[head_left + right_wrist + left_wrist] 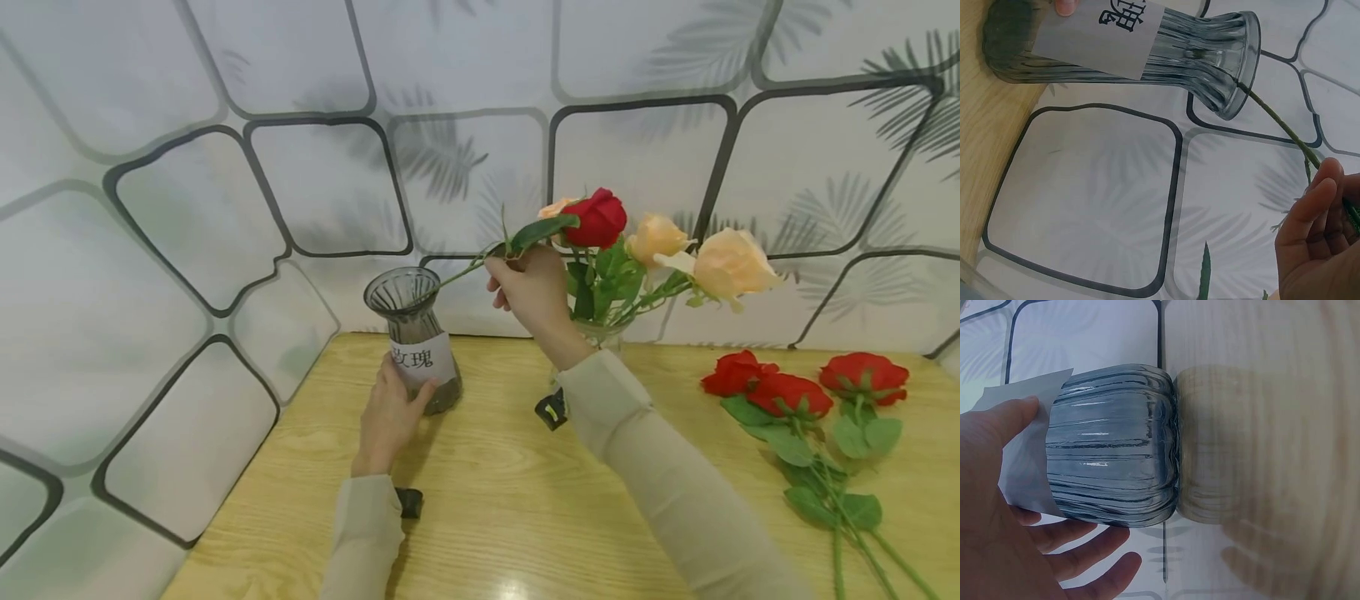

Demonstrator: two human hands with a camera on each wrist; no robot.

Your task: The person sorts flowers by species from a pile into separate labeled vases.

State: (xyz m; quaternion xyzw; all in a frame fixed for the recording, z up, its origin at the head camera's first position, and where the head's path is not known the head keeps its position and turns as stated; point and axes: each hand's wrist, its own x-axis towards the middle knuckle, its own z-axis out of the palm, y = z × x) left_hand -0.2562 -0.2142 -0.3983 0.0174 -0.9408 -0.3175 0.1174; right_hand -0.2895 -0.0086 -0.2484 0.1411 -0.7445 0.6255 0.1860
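Observation:
A smoky grey ribbed glass vase with a white paper label stands on the table at centre left. My left hand grips its lower body; in the left wrist view the thumb lies on the label and the fingers pass round the far side. My right hand pinches the stem of a red rose a little below its leaves. That stem slants down, its lower end inside the flared mouth of the vase. The rose's bloom points up and to the right, in front of peach roses.
Right of the grey vase, a clear glass vase holds peach roses, partly hidden by my right arm. Several red roses lie on the wooden table at right. Behind is a patterned wall covering.

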